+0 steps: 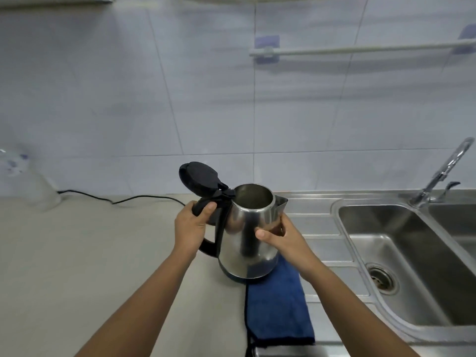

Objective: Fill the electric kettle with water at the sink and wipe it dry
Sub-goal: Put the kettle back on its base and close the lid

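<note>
A steel electric kettle (pixel 244 243) with a black handle is in front of me over the counter, its black lid (pixel 198 177) flipped open to the left. My left hand (pixel 192 228) grips the handle near its top. My right hand (pixel 283 238) holds the kettle's body on the right side, below the spout. A blue cloth (pixel 278 307) lies flat on the counter right behind and below the kettle's base; whether the base touches it I cannot tell. The steel sink (pixel 396 256) is to the right, with its tap (pixel 443 171) at the back.
A black power cord (pixel 121 200) runs along the back of the beige counter (pixel 77 253) from a white object (pixel 38 186) at the left. A ribbed steel drainboard (pixel 316 222) lies between kettle and sink. A towel rail (pixel 360 48) is mounted on the tiled wall.
</note>
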A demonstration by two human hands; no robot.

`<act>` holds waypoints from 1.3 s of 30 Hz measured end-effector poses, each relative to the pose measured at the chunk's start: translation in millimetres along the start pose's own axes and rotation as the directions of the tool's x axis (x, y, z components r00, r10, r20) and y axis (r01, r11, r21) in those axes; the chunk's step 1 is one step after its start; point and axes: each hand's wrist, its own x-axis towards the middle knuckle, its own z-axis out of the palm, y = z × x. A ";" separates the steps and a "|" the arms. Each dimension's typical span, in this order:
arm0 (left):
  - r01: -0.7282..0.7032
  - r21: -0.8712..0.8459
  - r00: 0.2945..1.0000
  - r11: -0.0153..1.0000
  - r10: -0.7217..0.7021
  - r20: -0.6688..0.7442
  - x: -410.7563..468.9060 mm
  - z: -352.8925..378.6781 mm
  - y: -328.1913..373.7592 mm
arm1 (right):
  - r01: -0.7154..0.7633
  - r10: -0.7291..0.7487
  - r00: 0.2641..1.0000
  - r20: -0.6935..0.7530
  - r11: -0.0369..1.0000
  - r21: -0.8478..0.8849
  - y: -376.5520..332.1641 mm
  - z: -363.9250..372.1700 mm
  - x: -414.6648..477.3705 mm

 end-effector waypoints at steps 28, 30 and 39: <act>0.053 0.016 0.999 0.998 -0.053 -0.003 18.1 -79.4 -83.2 | -0.015 0.016 1.000 0.020 1.000 -0.025 42.7 109.5 24.1; 0.039 0.041 0.999 0.998 -0.040 0.036 14.8 -82.9 -79.5 | -0.016 0.017 0.999 0.032 0.999 -0.030 42.1 108.8 23.7; 0.063 -0.449 0.992 0.891 -0.106 -0.073 6.0 -98.1 -31.1 | 0.008 -0.004 0.998 0.060 0.998 -0.065 37.7 108.2 20.2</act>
